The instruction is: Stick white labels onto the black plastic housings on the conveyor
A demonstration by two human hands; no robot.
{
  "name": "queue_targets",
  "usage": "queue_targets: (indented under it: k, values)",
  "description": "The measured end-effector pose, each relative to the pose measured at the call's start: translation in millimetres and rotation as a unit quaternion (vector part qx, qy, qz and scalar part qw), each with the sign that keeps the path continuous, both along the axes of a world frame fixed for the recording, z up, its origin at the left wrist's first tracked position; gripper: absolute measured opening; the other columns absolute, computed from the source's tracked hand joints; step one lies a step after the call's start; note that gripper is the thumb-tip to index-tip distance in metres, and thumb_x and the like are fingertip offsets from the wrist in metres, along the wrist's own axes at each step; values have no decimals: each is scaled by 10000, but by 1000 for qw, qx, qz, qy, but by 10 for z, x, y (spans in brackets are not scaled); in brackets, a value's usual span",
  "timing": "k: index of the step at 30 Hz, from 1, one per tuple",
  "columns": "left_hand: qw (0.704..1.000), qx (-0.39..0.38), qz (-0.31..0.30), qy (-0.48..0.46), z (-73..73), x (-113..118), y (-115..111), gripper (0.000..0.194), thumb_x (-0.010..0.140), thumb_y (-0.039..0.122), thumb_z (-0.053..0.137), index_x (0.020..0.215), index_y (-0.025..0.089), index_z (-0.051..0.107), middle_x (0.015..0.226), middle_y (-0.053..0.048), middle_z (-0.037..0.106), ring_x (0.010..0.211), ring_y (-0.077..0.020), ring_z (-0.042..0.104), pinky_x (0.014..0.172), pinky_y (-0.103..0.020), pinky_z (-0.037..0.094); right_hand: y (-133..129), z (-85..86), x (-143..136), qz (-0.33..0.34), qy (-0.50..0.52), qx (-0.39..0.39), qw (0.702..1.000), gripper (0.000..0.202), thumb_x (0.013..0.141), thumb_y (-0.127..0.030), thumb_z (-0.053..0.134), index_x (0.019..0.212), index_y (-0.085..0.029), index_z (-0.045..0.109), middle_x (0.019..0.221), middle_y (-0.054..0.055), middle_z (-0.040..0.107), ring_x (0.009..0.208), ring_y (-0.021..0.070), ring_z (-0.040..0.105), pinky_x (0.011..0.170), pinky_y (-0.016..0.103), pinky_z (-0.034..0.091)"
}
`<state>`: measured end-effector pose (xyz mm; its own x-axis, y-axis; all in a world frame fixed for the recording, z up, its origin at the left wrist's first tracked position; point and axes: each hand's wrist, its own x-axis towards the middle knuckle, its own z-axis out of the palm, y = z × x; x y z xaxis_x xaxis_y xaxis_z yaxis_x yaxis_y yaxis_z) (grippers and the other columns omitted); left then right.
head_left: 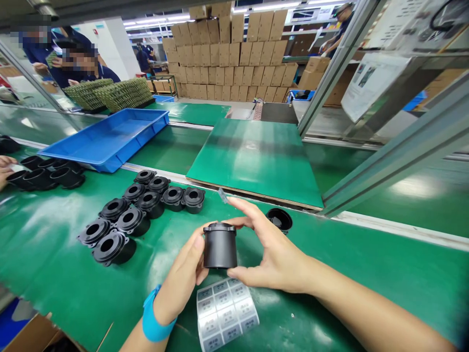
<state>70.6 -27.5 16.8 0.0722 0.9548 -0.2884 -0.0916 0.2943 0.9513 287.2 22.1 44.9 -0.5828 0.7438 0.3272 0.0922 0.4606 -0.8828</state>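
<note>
Between my two hands, above the green work surface, is a black cylindrical housing (220, 248) with a flanged upper rim. My left hand (188, 259), with a blue band on its wrist, grips its left side. My right hand (273, 252) holds it from the right, thumb at the lower edge and fingers near the top. A small label (223, 195) clings to the raised index fingertip of that hand. Below the housing lies a sheet of silver labels (227, 313) with dark print. Another black housing (279, 220) stands beyond my right hand, showing its open end.
Several black housings (132, 221) stand grouped at left, and more (44, 177) sit farther left by another person's hand (5, 171). Behind them is a blue tray (110, 142). A green board (256, 161) lies ahead; a metal frame post (395, 166) slants up on the right.
</note>
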Motion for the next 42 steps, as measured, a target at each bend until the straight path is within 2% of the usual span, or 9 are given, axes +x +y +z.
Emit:
queue_targets:
  k: [4,7,9,12,21,26,32,35,42]
  values:
    - [998,-6,-1,-64,-10,26,-39,692,915,666,733,1486,305,584,793,8,603,552,-101,379,499,-216,286,2,-7,-2,-16,42,19,999,1098,811,-212,956,1665,-428,302,1714,96,352,1395,351,594,1193,561,490]
    - [989,-42,34,-140,6,40,-32,745,936,704,683,1538,313,484,738,49,550,486,-53,238,493,-213,204,7,-26,-37,-109,165,-36,980,780,951,-279,863,1572,-439,419,1550,54,544,1379,292,602,1148,496,515]
    - [982,-52,49,-176,29,42,-22,747,935,690,696,1527,290,480,772,37,580,480,-41,266,501,-215,237,16,-15,-55,-159,216,-70,961,521,1019,-291,783,1459,-394,523,1277,34,682,1248,245,652,1093,451,540]
    - [973,-55,69,-214,67,38,-17,747,921,661,737,1500,262,485,847,4,636,483,-39,349,507,-215,296,11,23,-70,-184,242,-120,945,346,1015,-344,790,1307,-345,606,1008,4,690,1019,217,668,961,391,577]
    - [969,-43,98,-224,72,68,-56,698,931,618,745,1504,333,467,1099,-52,704,567,-66,475,557,-224,419,-124,76,-114,-123,276,-226,926,329,978,-325,852,1246,-346,662,941,-13,696,858,176,634,830,319,556]
    - [973,-22,99,-208,47,99,-77,609,963,599,688,1488,345,512,1123,-52,687,627,-96,468,574,-242,418,-114,33,-117,-94,279,-249,923,375,991,-274,839,1300,-358,643,983,-9,686,896,159,626,850,279,554]
    - [983,-25,84,-163,-1,78,-120,640,953,616,652,1532,402,485,1346,-66,664,876,-188,628,652,-269,485,-157,5,-120,-18,251,-303,919,611,939,-217,882,1414,-438,569,1478,15,478,806,84,646,778,262,578]
    - [990,-27,52,-127,-68,49,-156,665,988,645,593,1589,435,405,1489,-67,603,1109,-269,662,738,-314,523,-185,-7,-128,17,232,-331,914,668,925,-225,898,1439,-441,529,1541,29,432,811,82,669,787,276,589]
    - [996,19,27,-87,-136,38,-182,658,1028,619,555,1610,380,361,1546,-83,576,1278,-328,637,897,-385,550,-180,-62,-136,16,197,-330,923,771,887,-240,924,1476,-423,461,1638,75,387,804,100,700,843,342,627]
